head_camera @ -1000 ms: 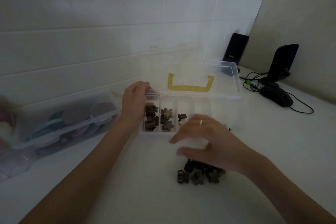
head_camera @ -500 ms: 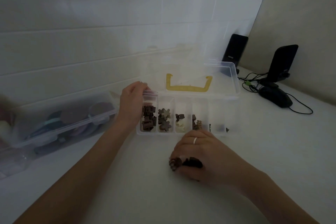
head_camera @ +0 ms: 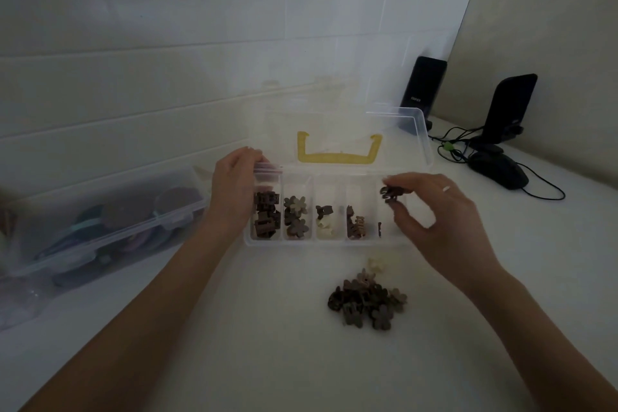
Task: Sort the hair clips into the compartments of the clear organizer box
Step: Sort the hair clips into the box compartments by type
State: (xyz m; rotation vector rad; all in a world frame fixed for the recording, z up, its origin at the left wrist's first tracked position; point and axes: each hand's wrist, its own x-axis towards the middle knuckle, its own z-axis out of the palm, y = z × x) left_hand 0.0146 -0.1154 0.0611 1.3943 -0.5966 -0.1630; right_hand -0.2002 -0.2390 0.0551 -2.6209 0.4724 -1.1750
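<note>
White tiles stand behind a pale table point(head_camera: 234, 361). On it sits the clear organizer box point(head_camera: 329, 241), its lid tipped back. At the box's left end, the left hand point(head_camera: 234, 191) wraps closed around the corner, likely so the box won't slide. Over its last slot, the right hand point(head_camera: 431, 207) pinches a dark clip point(head_camera: 390, 193), ready to drop it in. Four slots hold clips by shape. Just in front of the box waits a pile of clips point(head_camera: 366, 299).
</note>
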